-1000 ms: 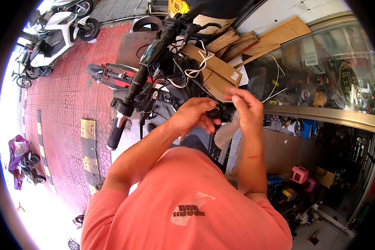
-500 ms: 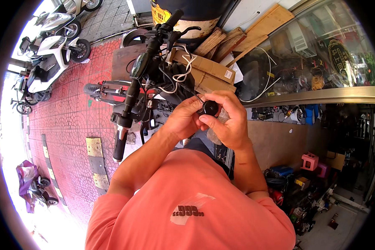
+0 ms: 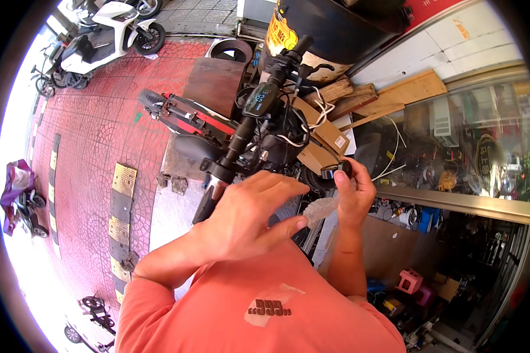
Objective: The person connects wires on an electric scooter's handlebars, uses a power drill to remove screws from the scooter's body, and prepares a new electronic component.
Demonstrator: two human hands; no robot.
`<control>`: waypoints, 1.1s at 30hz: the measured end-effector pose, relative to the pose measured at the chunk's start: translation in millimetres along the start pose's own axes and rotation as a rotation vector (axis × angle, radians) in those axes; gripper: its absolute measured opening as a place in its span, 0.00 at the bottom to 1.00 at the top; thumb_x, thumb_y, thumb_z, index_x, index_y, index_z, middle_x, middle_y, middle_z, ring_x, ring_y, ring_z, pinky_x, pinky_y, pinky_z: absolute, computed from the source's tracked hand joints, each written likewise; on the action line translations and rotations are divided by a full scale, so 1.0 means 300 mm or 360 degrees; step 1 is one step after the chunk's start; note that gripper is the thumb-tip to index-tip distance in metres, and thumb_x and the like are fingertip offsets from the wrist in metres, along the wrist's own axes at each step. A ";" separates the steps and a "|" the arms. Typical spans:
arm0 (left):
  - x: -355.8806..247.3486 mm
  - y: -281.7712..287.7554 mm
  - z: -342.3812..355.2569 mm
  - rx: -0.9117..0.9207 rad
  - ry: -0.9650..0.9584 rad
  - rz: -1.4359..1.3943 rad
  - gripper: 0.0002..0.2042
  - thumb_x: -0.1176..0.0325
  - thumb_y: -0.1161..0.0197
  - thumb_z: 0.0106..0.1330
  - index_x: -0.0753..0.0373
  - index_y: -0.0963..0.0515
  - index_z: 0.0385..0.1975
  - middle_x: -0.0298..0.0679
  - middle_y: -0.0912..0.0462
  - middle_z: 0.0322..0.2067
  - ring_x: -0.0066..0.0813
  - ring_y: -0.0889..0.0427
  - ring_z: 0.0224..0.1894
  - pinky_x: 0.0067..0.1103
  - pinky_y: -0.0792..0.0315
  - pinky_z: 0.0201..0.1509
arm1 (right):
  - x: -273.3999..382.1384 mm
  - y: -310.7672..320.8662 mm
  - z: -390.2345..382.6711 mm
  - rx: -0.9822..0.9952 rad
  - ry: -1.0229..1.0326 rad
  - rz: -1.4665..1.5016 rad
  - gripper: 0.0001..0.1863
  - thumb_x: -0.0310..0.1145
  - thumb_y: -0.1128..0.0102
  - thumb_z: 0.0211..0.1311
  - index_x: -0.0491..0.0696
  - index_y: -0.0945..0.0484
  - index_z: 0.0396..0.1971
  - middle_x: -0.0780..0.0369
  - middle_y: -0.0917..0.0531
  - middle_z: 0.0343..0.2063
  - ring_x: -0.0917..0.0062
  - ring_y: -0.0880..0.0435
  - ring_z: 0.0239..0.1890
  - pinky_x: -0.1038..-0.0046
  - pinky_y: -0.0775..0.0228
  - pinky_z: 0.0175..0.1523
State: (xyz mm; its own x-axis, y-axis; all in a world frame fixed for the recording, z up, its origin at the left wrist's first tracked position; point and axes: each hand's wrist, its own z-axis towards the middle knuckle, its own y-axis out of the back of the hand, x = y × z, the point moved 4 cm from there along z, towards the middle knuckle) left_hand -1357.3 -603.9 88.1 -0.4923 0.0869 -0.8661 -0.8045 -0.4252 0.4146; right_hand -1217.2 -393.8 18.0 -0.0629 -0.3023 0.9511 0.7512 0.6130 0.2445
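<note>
My right hand [image 3: 353,194] is closed on a small black round device [image 3: 335,170], raised at the right of the handlebar [image 3: 238,138], which has a lit display [image 3: 257,100] and cables. My left hand [image 3: 253,217] is open with fingers extended, lower and to the left, in front of the left grip. A crumpled clear plastic wrap [image 3: 321,209] lies between my hands; its far end is near my left thumb tip, and I cannot tell whether they touch.
A red-black scooter [image 3: 188,120], cardboard [image 3: 315,156], wooden boards [image 3: 406,91] and a dark drum [image 3: 330,29] lie beyond the handlebar. A glass case [image 3: 453,141] stands right, clutter [image 3: 412,279] below it. Parked scooters [image 3: 100,53] and striped rubber strips [image 3: 122,217] are left.
My left hand has left the round device and moved down and left, its fingers now extended. My right hand has lifted the device slightly to the right. The view has also shifted.
</note>
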 end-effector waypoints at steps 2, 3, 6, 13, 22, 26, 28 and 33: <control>0.023 0.098 -0.049 -0.0162 -0.0036 0.0151 0.22 0.64 0.27 0.62 0.69 0.20 0.53 0.50 0.16 0.50 0.52 0.17 0.51 0.36 0.22 0.56 | -0.047 -0.025 0.010 -0.0047 -0.0119 0.0082 0.20 0.35 0.25 0.63 0.37 0.17 0.48 0.67 0.19 0.36 0.83 0.25 0.37 0.80 0.31 0.49; 0.038 0.131 -0.061 -0.0241 -0.0058 0.0222 0.22 0.65 0.25 0.59 0.68 0.19 0.51 0.50 0.17 0.51 0.53 0.17 0.52 0.37 0.23 0.58 | -0.086 -0.030 0.020 -0.0055 -0.0214 0.0068 0.20 0.37 0.26 0.65 0.38 0.17 0.49 0.68 0.18 0.34 0.84 0.23 0.34 0.81 0.31 0.44; 0.140 0.134 -0.081 -0.0327 0.0003 0.0605 0.22 0.66 0.25 0.56 0.67 0.19 0.51 0.46 0.17 0.53 0.51 0.21 0.57 0.39 0.24 0.61 | -0.129 -0.081 0.044 -0.0085 -0.0499 0.0330 0.20 0.38 0.28 0.67 0.39 0.18 0.50 0.68 0.16 0.34 0.87 0.23 0.31 0.82 0.33 0.36; 0.243 0.039 -0.118 -0.0540 0.0037 0.0365 0.15 0.74 0.26 0.51 0.64 0.15 0.40 0.38 0.19 0.60 0.53 0.26 0.62 0.39 0.25 0.64 | -0.130 -0.177 0.075 -0.0171 -0.0416 0.0318 0.16 0.39 0.32 0.70 0.42 0.18 0.47 0.65 0.16 0.28 0.87 0.24 0.22 0.83 0.37 0.25; 0.273 0.040 -0.125 -0.0564 0.0032 0.0245 0.14 0.74 0.26 0.52 0.63 0.15 0.40 0.38 0.20 0.62 0.53 0.24 0.60 0.38 0.24 0.61 | -0.106 -0.237 0.054 -0.0140 -0.0366 0.0235 0.18 0.41 0.33 0.71 0.41 0.19 0.49 0.60 0.14 0.29 0.85 0.25 0.20 0.82 0.35 0.24; 0.274 0.043 -0.129 -0.0571 0.0023 0.0240 0.14 0.74 0.26 0.52 0.62 0.15 0.40 0.38 0.20 0.62 0.52 0.23 0.60 0.38 0.24 0.61 | -0.109 -0.244 0.042 -0.0150 -0.0353 0.0253 0.19 0.41 0.33 0.71 0.41 0.19 0.50 0.59 0.13 0.30 0.85 0.24 0.20 0.82 0.34 0.24; 0.275 0.042 -0.129 -0.0566 0.0031 0.0218 0.14 0.74 0.27 0.52 0.62 0.15 0.40 0.38 0.20 0.62 0.51 0.23 0.59 0.38 0.24 0.61 | -0.117 -0.239 0.039 -0.0148 -0.0352 0.0252 0.19 0.41 0.33 0.71 0.41 0.20 0.51 0.59 0.13 0.30 0.85 0.24 0.21 0.82 0.34 0.24; 0.279 0.041 -0.131 -0.0569 0.0028 0.0199 0.14 0.74 0.27 0.52 0.62 0.15 0.40 0.38 0.19 0.61 0.51 0.23 0.59 0.38 0.24 0.61 | -0.105 -0.242 0.031 -0.0154 -0.0344 0.0272 0.20 0.40 0.33 0.70 0.40 0.20 0.51 0.60 0.13 0.32 0.85 0.21 0.24 0.83 0.34 0.25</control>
State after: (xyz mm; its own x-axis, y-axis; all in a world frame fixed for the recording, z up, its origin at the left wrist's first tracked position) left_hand -1395.4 -637.2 9.9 -0.5712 0.0000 -0.8208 -0.5699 -0.7196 0.3966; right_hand -1275.8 -421.8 -28.1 -0.0609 -0.0318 0.9976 0.8217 0.5659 0.0682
